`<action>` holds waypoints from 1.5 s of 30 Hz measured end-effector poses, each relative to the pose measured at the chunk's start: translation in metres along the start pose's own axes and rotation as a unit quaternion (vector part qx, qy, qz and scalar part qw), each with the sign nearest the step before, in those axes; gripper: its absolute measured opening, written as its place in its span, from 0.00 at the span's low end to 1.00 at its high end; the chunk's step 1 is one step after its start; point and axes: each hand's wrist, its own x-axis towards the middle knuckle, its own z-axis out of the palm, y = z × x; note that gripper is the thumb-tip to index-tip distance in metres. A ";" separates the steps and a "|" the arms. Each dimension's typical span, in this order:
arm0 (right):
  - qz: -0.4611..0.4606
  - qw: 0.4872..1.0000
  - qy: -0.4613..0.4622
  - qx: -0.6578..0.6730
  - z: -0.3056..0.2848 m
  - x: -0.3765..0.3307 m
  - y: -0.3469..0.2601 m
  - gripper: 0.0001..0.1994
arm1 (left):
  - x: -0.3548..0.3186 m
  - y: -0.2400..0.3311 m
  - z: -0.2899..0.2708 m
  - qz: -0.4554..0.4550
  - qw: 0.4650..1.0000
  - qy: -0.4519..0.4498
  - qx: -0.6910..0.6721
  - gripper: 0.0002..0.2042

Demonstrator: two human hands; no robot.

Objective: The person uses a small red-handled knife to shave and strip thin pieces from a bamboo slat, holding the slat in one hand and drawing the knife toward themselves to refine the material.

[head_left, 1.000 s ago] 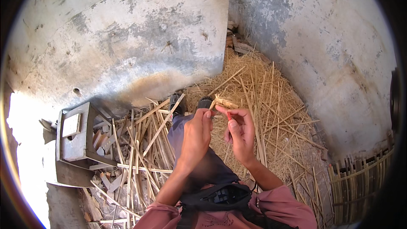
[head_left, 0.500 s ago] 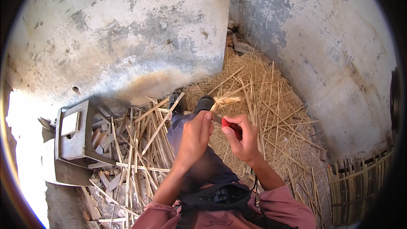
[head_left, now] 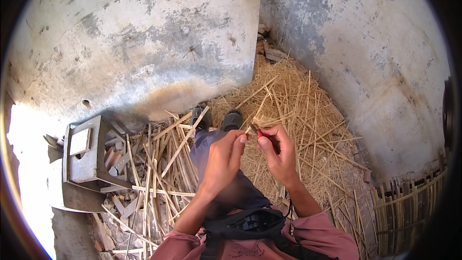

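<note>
Pinched in my left hand (head_left: 224, 156) is a thin pale strip (head_left: 248, 129), which looks like split bamboo; its lower part is hidden by the fingers. My right hand (head_left: 279, 156) is closed around a small red-handled knife (head_left: 260, 133). Its short dark blade points up and to the left, at or very near the strip. Pale curled shavings (head_left: 274, 118) show just beyond the blade, though whether they still hang from the strip I cannot tell. Both hands are close together above my legs.
Straw-like shavings (head_left: 313, 135) cover the floor ahead and to the right. Long split strips (head_left: 156, 173) lie on the left, beside a wooden box (head_left: 86, 151). A slatted bamboo basket (head_left: 409, 212) stands at the lower right. Peeling walls (head_left: 144, 43) close in the corner.
My right hand has turned, so the knife blade now points up and away instead of toward my left hand. The frayed strip end beyond my hands looks different, more loosely curled.
</note>
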 end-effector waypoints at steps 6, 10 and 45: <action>0.041 0.996 0.003 0.085 -0.001 -0.005 -0.003 0.08 | -0.003 0.004 -0.001 0.000 0.999 -0.005 -0.044 0.12; 0.067 0.986 -0.005 0.151 -0.003 -0.006 -0.011 0.07 | -0.004 -0.007 -0.001 0.043 0.998 0.021 -0.042 0.09; -0.030 0.993 0.085 0.078 0.008 -0.018 -0.002 0.09 | -0.018 -0.005 0.015 0.177 0.970 0.095 0.138 0.14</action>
